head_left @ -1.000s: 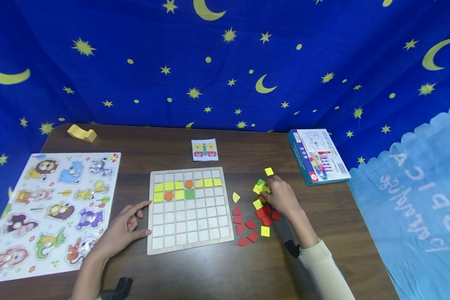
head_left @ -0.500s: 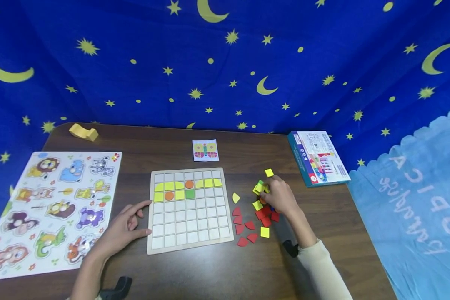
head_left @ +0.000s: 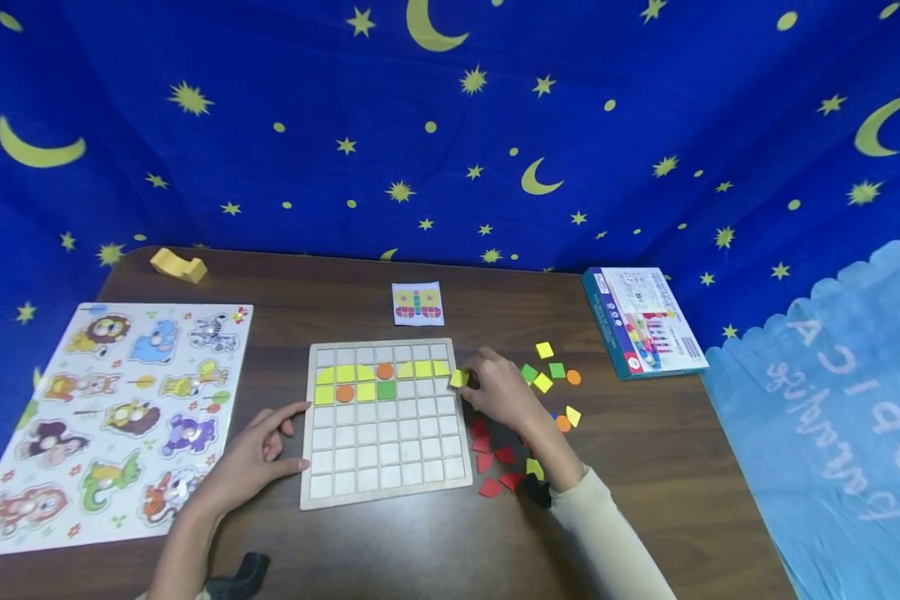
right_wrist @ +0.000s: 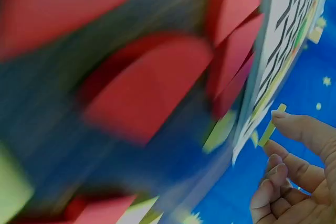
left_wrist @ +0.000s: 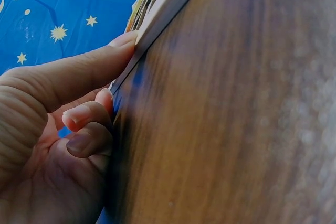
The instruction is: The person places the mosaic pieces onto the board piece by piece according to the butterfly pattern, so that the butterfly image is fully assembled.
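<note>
My right hand [head_left: 501, 388] pinches a yellow square tile [head_left: 459, 378] between thumb and forefinger at the right edge of a gridded wooden board [head_left: 390, 454]. In the right wrist view the yellow tile [right_wrist: 273, 125] shows edge-on between the fingertips. My left hand [head_left: 258, 454] touches the board's left edge with thumb and outstretched forefinger, its other fingers bent. Yellow pieces, two orange discs [head_left: 385, 371] and a green square [head_left: 386, 390] lie in the board's upper rows. Below the right hand are red quarter-round pieces [head_left: 505, 455], some hidden by the arm.
Behind the board lies a small butterfly pattern card [head_left: 417, 304]. Loose yellow, green and orange tiles are spread right of the hand, near a boxed set [head_left: 647, 321]. An animal puzzle board [head_left: 142, 417] lies at left, a yellow curved block [head_left: 178, 265] behind it.
My right hand has moved left from the loose tiles to the board's right edge, now with a yellow square tile. The tile pile is spread apart. My left hand keeps its place.
</note>
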A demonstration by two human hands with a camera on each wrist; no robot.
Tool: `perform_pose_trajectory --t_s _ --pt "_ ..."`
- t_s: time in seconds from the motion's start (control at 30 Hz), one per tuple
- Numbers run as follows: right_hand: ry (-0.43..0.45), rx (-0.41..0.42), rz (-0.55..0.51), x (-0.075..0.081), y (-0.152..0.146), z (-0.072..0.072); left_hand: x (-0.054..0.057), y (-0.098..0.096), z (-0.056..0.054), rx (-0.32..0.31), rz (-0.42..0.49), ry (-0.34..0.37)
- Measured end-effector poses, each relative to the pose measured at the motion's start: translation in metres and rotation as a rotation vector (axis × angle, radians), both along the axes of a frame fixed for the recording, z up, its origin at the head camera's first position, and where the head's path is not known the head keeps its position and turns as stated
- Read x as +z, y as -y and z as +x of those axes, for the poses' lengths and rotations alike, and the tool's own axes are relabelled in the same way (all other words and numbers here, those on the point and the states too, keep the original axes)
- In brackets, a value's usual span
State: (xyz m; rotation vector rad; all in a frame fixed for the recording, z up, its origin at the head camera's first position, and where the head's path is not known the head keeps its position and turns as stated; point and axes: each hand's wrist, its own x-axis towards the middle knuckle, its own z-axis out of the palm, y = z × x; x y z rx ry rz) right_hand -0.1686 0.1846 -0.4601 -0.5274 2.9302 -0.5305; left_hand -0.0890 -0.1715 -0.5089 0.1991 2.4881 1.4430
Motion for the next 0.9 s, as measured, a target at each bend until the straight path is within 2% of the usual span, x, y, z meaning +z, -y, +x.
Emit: perform_pose_trajectory --t_s 0.23,0.4,0.6,0.9 --pt "0.005 0.106 0.019 -0.006 0.03 -0.005 0.001 -0.002 -0.001 0.006 -0.004 0.021" --pt "-0.032 0.185 0.056 -0.009 0.046 -0.01 0.0 -0.002 -0.001 0.003 0.006 0.025" --pt "-0.03 0.209 0.079 -0.011 0.054 -0.013 -0.001 -0.002 -0.001 0.003 0.011 0.033" --pt "-0.004 0.241 0.055 -0.011 0.062 -0.014 0.0 0.0 0.0 0.013 -0.004 0.034"
